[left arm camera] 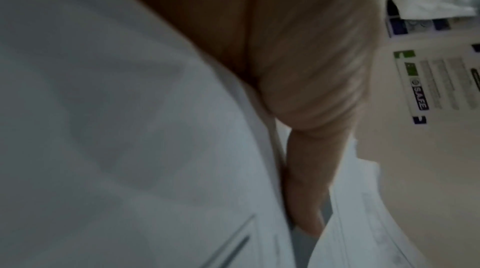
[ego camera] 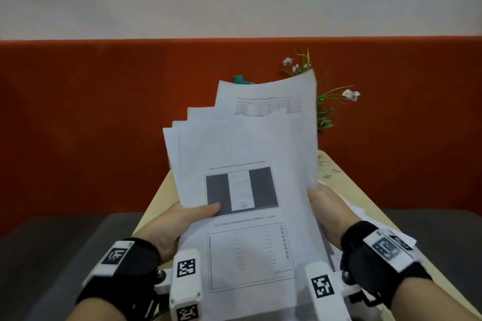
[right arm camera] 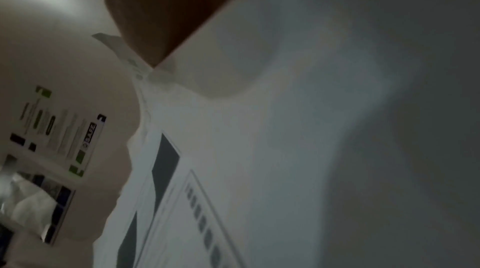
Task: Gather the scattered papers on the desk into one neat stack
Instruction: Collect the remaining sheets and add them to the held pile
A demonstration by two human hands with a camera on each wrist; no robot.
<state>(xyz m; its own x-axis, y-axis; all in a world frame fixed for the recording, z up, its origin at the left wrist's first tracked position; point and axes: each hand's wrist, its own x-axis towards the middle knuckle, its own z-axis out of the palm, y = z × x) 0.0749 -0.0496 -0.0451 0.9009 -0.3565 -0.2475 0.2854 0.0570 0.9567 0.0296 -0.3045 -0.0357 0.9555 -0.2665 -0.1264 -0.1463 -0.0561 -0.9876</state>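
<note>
A fanned bundle of white printed papers (ego camera: 247,154) is held upright above the pale wooden desk (ego camera: 156,198). The sheets are uneven, their top edges stepped. My left hand (ego camera: 182,219) grips the bundle's left edge, thumb on the front page over a dark printed picture. My right hand (ego camera: 328,208) holds the right edge, its fingers hidden behind the sheets. In the left wrist view my thumb (left arm camera: 306,180) presses between sheets of paper (left arm camera: 116,128). The right wrist view is mostly filled by the papers (right arm camera: 259,149). One more sheet (ego camera: 365,214) lies on the desk under my right wrist.
A plant with small pink flowers (ego camera: 326,96) and a green object (ego camera: 241,80) stand at the desk's far end, partly behind the papers. A red padded panel (ego camera: 91,112) backs the desk. Grey seating (ego camera: 52,255) lies to the left. Posters hang on the wall (left arm camera: 420,79).
</note>
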